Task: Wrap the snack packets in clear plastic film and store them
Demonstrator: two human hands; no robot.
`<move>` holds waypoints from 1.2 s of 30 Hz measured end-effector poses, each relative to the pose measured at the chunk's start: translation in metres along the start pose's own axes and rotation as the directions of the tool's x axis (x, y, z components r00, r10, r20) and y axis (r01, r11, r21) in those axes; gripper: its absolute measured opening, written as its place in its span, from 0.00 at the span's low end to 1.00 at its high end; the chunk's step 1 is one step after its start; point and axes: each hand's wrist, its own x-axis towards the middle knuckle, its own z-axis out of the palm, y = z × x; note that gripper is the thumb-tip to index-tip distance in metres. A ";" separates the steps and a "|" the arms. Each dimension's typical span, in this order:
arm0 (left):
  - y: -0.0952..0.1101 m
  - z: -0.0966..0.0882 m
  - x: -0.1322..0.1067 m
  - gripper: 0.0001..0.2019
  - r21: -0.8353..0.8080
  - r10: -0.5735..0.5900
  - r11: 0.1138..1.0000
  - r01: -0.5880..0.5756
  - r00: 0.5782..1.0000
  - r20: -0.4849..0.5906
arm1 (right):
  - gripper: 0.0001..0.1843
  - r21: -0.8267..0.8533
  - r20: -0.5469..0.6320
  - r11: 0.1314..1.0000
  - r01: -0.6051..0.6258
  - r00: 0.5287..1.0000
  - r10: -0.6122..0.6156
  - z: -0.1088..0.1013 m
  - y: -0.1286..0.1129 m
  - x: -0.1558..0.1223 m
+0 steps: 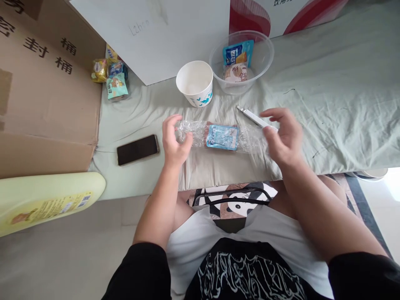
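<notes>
A snack packet with a light-blue label (222, 137), wrapped in crinkled clear plastic, lies lengthwise on the cloth between my hands. My left hand (175, 141) is at the wrap's left end, thumb and fingers curved and apart; whether it touches the plastic is hard to tell. By the right end of the wrap, my right hand (286, 135) has its thumb and index finger spread. A white utility knife (252, 116) lies slanted just behind the wrap, its rear end near that thumb. The knife does not appear gripped.
Behind the packet stand a white paper cup (195, 83) and a clear plastic bowl (262, 62) holding two snack packets. A phone (138, 150) lies at left, with small snacks (117, 85) beyond it. Cardboard boxes (46, 91) and a yellow jug (53, 200) border the left side.
</notes>
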 end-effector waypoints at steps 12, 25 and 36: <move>0.016 0.007 -0.009 0.09 0.095 0.111 0.982 -0.166 0.900 0.421 | 0.08 -0.330 -0.070 0.944 -0.012 0.997 -0.012 0.013 -0.002 -0.004; 0.015 0.000 -0.005 0.16 -0.401 -0.312 0.825 0.398 0.912 0.265 | 0.14 -0.009 0.232 0.999 0.034 0.972 -0.031 0.040 -0.025 -0.019; 0.014 0.009 -0.005 0.09 -0.200 -0.412 0.790 0.580 0.744 0.527 | 0.16 -0.071 0.225 0.997 -0.018 0.974 0.033 0.049 -0.026 -0.024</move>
